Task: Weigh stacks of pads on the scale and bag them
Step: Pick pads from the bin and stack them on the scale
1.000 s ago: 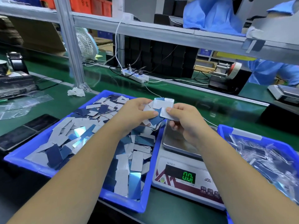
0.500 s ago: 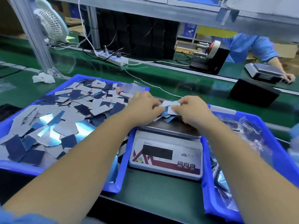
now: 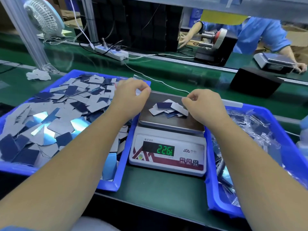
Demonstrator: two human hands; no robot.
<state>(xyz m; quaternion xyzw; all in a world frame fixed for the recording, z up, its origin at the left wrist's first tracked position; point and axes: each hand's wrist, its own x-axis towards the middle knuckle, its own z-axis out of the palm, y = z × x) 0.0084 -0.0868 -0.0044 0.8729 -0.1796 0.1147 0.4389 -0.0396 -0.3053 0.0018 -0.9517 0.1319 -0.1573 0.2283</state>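
head | pads (image 3: 169, 108) on scale (image 3: 168, 147) | between both hands' grip, unheld

Factory packing line, assembly-bench setup. Long green belt (image 3: 183, 75) running across, aluminium frame post (image 3: 30, 39) holding a shelf overhead. Blue bins (image 3: 138, 130) either side of a digital scale (image 3: 168, 152), left one heaped with loose pads (image 3: 55, 114), right one with clear bagged ones (image 3: 250, 129). Power strip (image 3: 111, 51) and trailing cables on the belt, small desk fan (image 3: 43, 17) behind the post. Across the line a worker in blue smock (image 3: 260, 34) at a matching station with a second scale (image 3: 275, 61) and a tape dispenser (image 3: 215, 45). Stacked black boxes (image 3: 143, 22) and cardboard behind.
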